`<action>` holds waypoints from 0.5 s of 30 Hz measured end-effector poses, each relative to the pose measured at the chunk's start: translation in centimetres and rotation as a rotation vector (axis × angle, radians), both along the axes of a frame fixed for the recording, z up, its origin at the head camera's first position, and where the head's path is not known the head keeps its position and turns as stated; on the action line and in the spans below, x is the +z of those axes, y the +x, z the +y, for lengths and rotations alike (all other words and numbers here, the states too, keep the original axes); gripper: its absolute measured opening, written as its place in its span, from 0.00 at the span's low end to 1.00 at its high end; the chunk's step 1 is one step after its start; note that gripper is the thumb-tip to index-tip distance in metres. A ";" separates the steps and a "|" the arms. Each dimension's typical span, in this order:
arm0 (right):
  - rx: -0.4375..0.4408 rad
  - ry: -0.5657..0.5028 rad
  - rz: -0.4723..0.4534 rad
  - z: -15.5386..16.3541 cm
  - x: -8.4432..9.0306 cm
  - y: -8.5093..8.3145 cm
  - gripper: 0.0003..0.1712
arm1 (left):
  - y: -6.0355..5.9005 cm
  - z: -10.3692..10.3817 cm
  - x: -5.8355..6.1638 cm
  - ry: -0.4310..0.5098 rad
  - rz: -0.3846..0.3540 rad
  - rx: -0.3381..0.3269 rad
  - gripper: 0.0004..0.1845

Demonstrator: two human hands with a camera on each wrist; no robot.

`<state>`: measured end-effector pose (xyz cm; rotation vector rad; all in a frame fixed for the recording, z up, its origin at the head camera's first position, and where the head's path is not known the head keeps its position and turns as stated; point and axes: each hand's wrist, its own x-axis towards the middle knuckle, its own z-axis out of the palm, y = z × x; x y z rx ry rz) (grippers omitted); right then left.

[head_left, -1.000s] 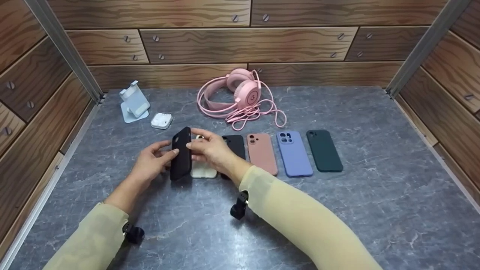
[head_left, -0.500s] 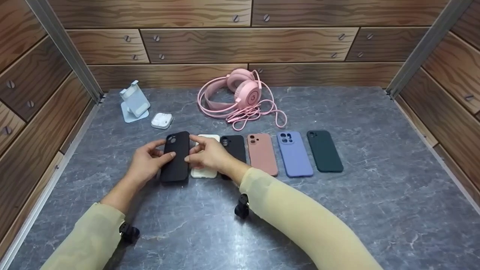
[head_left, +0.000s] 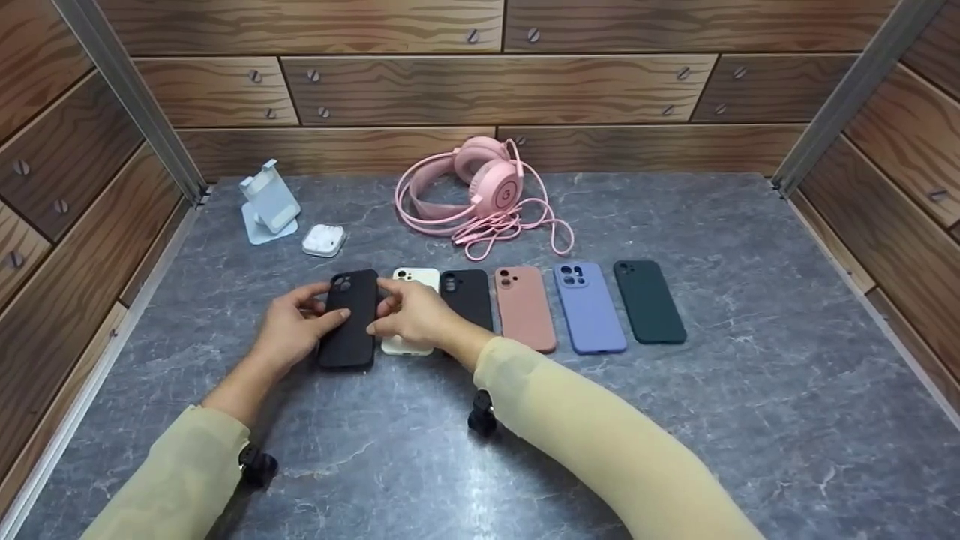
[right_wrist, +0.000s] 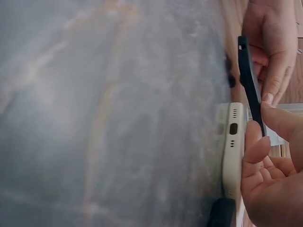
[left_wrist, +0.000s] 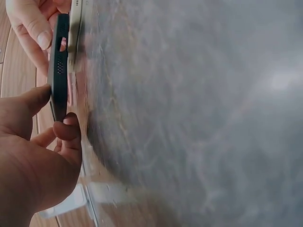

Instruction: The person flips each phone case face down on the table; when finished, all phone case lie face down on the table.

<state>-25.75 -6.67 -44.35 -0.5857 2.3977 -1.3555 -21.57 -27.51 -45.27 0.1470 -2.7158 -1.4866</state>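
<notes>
At the left end of a row of phone cases, a black phone case lies between both hands, its camera cutout at the far left corner. My left hand pinches its left edge, thumb on top and fingertips under the side. At the right edge, my right hand pinches the same case with thumb and fingers. The right wrist view shows the black case tilted, its right side higher. Under the right hand lies a white phone case, partly hidden. Beside it a second black phone case is flat on the table.
Further right lie a pink phone case, a blue one and a dark green one. Behind stand pink headphones with a coiled cable, a white earphone box and a light blue phone stand. Wood-patterned walls surround the table.
The black case was held steeply on its side; it has been turned down nearly flat, back face up, and lowered slightly left and nearer. Both hands have followed it, still gripping its edges.
</notes>
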 end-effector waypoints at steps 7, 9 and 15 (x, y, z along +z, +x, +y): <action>0.015 0.070 0.075 -0.1 -0.2 0.0 0.47 | -0.2 0.0 -0.2 -0.029 -0.006 -0.006 0.32; 0.020 0.080 0.083 -0.1 -0.2 0.1 0.46 | -0.2 0.0 -0.2 -0.036 -0.011 -0.005 0.33; 0.028 0.089 0.085 -0.1 -0.3 0.1 0.45 | 0.0 0.1 -0.1 -0.069 -0.033 0.002 0.33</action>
